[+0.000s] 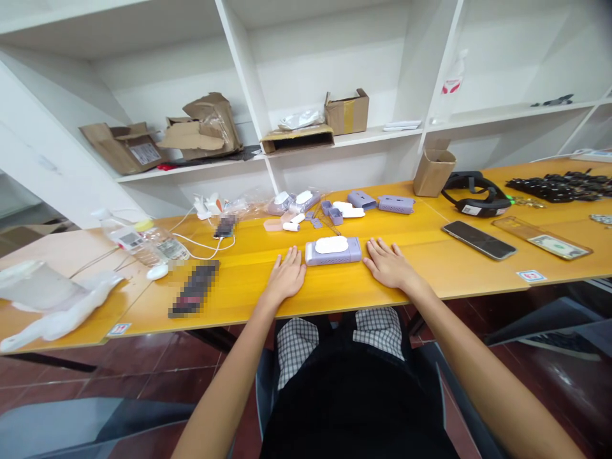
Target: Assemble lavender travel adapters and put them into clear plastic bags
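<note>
Both hands are laid flat, palms down, on the yellow tabletop [335,287]; nothing is gripped, fingers spread open. The left hand [285,278] is placed just left of a purple box [333,251] with a white pad on top, the right hand [388,264] just right of it, near but contact cannot be told. The box is set at the tabletop's near-middle, between the two hands. Behind it, small purple and white parts [335,210] are scattered, with two more purple boxes [396,204] further back. A phone [479,240] is seen well to the right, a black headset [475,194] behind it, a banknote [559,245] in a clear case beside. Plastic bottles [143,239] and a blurred dark item [194,290] are seen to the left. Cardboard boxes [347,111] are on the shelf.
</note>
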`<state>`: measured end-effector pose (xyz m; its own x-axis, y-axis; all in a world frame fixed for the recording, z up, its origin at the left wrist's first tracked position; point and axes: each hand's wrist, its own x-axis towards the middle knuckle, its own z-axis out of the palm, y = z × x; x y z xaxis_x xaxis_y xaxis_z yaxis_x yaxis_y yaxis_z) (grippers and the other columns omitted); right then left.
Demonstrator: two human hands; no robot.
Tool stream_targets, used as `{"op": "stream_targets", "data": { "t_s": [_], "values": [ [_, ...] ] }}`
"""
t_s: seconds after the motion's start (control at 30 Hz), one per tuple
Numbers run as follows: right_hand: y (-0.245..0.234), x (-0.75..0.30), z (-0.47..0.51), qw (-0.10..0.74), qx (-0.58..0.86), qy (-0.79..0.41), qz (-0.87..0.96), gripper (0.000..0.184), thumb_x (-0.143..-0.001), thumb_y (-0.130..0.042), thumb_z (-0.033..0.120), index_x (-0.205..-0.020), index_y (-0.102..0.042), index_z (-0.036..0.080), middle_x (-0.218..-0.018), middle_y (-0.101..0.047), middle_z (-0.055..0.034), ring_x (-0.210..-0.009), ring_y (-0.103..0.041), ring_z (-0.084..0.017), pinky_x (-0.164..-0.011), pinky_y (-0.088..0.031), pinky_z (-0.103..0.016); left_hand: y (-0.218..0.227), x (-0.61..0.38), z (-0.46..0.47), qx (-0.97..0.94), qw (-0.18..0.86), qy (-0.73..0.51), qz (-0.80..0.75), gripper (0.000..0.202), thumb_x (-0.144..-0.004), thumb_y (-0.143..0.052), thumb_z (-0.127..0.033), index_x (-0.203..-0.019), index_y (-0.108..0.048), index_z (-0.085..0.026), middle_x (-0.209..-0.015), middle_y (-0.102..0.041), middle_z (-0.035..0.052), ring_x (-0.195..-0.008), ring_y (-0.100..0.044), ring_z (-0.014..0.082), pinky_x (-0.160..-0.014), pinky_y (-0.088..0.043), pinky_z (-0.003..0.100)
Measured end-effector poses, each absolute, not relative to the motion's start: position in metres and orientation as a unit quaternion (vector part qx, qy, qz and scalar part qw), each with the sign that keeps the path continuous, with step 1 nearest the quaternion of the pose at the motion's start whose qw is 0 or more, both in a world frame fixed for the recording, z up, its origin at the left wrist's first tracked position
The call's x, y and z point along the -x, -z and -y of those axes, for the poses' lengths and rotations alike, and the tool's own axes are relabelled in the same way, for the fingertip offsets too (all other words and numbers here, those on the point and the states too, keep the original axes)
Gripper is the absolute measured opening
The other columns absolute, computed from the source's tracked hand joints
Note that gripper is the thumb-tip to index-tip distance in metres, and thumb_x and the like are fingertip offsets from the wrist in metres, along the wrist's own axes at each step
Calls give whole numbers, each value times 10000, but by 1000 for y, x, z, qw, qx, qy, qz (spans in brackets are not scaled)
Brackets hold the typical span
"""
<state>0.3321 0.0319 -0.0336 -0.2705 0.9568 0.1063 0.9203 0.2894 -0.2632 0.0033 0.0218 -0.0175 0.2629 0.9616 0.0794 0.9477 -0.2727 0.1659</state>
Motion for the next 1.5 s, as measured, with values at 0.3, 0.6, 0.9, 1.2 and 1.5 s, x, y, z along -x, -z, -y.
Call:
{"op": "stream_targets", "data": {
  "t_s": [0.3,0.6,0.9,1.2,1.5],
  "values": [
    [34,-332,-33,110,597,-72,792,699,-1073,-244,527,-1662,-374,173,-1740,-323,-134,-1635,-231,-350,-1308,-166,-648,18,-3,-24,-798,36,-67,-597,626,-1077,-277,-378,-1645,-340,-122,-1742,-254,199,-1640,-235,325,-1316,-162,619],
    [14,-325,-25,10,622,-92,777,749,-1071,-73,515,-1719,-203,164,-1796,-88,-56,-1670,-68,-303,-1288,-41,-718,3,-14,-17,-783,36,15,-621,694,-1080,-195,-433,-1690,-229,-104,-1778,-113,148,-1667,-112,290,-1339,-103,587],
    [15,-326,-22,31,608,-92,788,729,-1075,-109,568,-1714,-245,246,-1794,-159,-36,-1663,-90,-360,-1273,-60,-747,2,-12,-7,-825,31,-15,-564,675,-1081,-292,-445,-1711,-192,-222,-1773,-192,105,-1656,-171,330,-1305,-104,688],
    [18,-320,-15,214,649,29,729,710,-1018,-472,505,-1614,-418,123,-1641,-460,-227,-1415,-495,-432,-1122,-402,-635,-5,-11,6,-890,21,-94,-445,526,-1034,-509,-408,-1536,-548,-255,-1775,-234,86,-1637,-245,329,-1305,-248,595],
    [11,-284,-3,267,576,6,773,625,-951,-506,299,-1573,-508,248,-1606,-495,-169,-1270,-599,-402,-971,-503,-561,-10,-17,-4,-927,68,-39,-366,553,-1060,-432,-365,-1611,-438,-322,-1754,-288,25,-1633,-262,297,-1296,-186,668]
  ]
}}
